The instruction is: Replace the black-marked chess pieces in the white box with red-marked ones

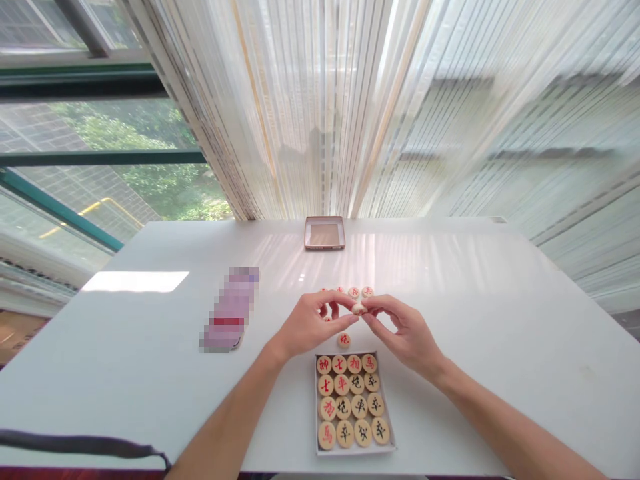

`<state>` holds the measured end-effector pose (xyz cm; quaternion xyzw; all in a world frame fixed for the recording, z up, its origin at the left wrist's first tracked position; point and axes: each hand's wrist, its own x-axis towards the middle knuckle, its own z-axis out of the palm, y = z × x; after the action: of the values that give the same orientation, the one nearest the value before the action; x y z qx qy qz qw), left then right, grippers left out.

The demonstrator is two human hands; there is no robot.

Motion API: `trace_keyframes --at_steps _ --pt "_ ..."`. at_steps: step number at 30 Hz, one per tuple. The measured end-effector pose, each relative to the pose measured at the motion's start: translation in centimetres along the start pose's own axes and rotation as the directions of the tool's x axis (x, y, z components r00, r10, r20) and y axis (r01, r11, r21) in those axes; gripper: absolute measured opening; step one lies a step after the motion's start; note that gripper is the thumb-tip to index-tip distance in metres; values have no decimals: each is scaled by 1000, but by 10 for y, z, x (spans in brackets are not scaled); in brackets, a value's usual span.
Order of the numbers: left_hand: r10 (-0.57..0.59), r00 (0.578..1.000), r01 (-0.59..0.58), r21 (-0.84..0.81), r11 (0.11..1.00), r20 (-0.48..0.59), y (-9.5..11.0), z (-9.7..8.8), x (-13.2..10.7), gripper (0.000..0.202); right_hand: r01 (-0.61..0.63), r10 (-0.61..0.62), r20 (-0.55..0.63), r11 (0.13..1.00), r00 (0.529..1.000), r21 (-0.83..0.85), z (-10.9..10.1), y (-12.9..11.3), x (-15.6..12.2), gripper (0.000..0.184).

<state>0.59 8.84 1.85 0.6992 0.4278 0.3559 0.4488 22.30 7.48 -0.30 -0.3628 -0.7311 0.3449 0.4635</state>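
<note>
My left hand and my right hand meet above the table, fingertips pinched on one Chinese chess piece seen edge-on. Just behind them lie several loose red-marked pieces, among them two soldier pieces side by side; others are partly hidden by my left fingers. A red cannon piece lies face up below my hands. Nearer to me is a shallow white box filled with rows of round wooden pieces, some marked red and some black.
A lid-like tray with a brown rim lies at the table's far edge. To the left is a pixelated, phone-shaped object. A dark strap crosses the near left corner of the white table. String curtains hang behind.
</note>
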Motion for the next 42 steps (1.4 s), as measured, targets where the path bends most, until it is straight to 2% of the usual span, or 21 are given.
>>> trace_keyframes --at_steps 7,13,17,22,32,42 --pt "56 998 -56 -50 997 -5 -1 0 1 14 191 -198 -44 972 979 -138 1 5 0 26" --pt "103 995 -103 -64 993 -4 -2 1 1 10 242 -249 -18 955 968 -172 0 6 2 28" --pt "94 996 -94 -47 994 0 -2 1 0 11 238 -244 -17 958 970 -160 1 6 1 30" --pt "36 999 -36 -53 998 -12 -2 1 0 20 172 -177 -17 973 984 -151 2 5 -1 29" --pt "14 1000 -14 -17 1000 -4 -3 0 0 28 76 -80 -37 991 996 -106 2 4 -1 21" --pt "-25 999 26 -59 998 22 -2 -2 -1 26 72 -73 -20 995 997 -69 1 2 0 21"
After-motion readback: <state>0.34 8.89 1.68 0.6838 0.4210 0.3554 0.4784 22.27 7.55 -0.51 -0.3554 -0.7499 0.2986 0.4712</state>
